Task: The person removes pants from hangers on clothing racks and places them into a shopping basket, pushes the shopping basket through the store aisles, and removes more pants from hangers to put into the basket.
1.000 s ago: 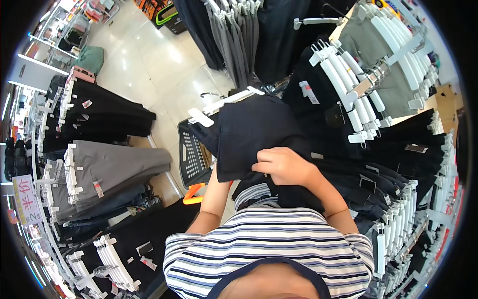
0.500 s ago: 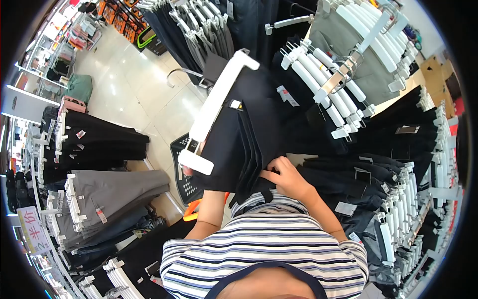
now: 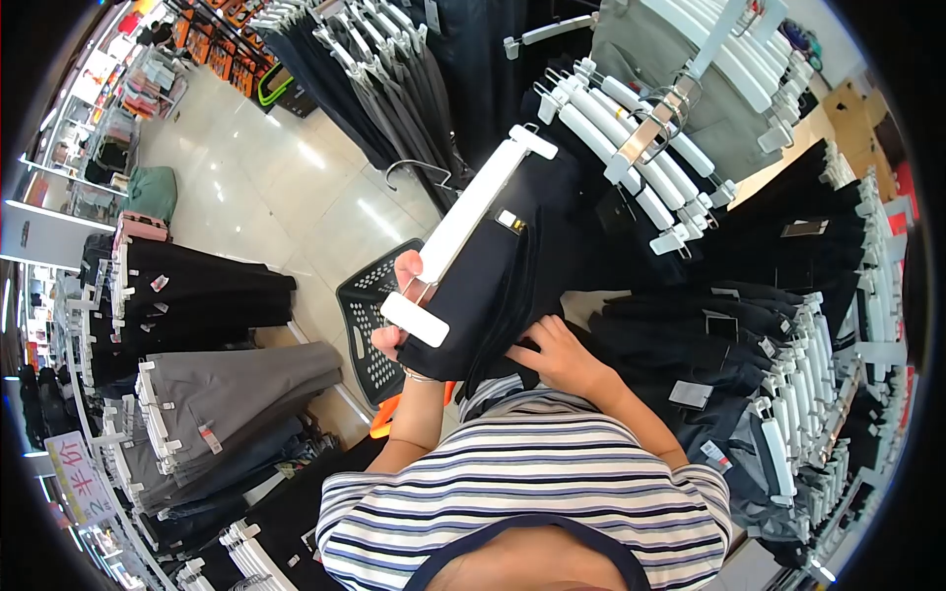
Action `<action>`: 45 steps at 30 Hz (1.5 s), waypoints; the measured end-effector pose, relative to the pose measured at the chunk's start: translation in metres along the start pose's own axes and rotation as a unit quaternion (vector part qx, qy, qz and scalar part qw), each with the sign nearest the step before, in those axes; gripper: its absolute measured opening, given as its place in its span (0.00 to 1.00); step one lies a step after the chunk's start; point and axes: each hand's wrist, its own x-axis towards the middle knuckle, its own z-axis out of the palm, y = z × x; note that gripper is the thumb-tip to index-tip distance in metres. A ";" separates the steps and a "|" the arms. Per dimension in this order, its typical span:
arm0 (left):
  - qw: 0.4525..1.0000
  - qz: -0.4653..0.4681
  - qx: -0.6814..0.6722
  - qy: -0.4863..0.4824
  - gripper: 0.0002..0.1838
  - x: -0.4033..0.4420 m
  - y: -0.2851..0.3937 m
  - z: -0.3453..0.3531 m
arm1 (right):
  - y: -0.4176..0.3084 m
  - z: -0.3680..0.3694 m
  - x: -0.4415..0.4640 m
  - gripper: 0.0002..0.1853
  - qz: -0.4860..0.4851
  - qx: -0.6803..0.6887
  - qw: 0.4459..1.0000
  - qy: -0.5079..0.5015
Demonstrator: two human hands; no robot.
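Folded black trousers (image 3: 483, 286) hang from a white clip hanger (image 3: 473, 202) in front of my striped shirt. My left hand (image 3: 402, 305) is closed round the hanger's near end and the edge of the cloth; its fingers show beside the white clip. A small label (image 3: 510, 222) lies on the waistband below the hanger bar. My right hand (image 3: 557, 357) pinches the lower right part of the black cloth, its fingertips partly hidden in the folds. The metal hook of the hanger points to the upper left.
A dark perforated basket (image 3: 370, 315) with an orange handle stands left of the trousers. Racks of black trousers (image 3: 197, 291) and grey trousers (image 3: 241, 394) line the left. More white hangers (image 3: 631, 148) and dark clothes (image 3: 680, 340) are close on the right. Tiled floor (image 3: 256, 187) shows upper left.
The trousers have turned so the hanger bar and label now face up, and my left fingers have come into sight round the hanger. My right hand has moved down along the cloth.
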 end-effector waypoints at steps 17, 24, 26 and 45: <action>0.990 -0.134 -0.021 -0.036 0.37 -0.020 0.030 -0.006 | 0.055 -0.046 -0.041 0.40 0.253 0.388 0.814 0.350; 0.963 -0.262 -0.019 -0.051 0.50 -0.010 0.028 -0.025 | 0.043 -0.036 -0.078 0.38 0.278 0.488 0.689 0.458; 0.961 -0.256 -0.064 -0.082 0.61 0.005 0.023 -0.033 | 0.050 -0.038 -0.090 0.38 0.260 0.473 0.671 0.509; 0.875 -0.070 0.477 -0.029 0.14 0.183 -0.072 -0.127 | 0.112 -0.035 -0.064 0.18 0.359 0.131 0.791 0.477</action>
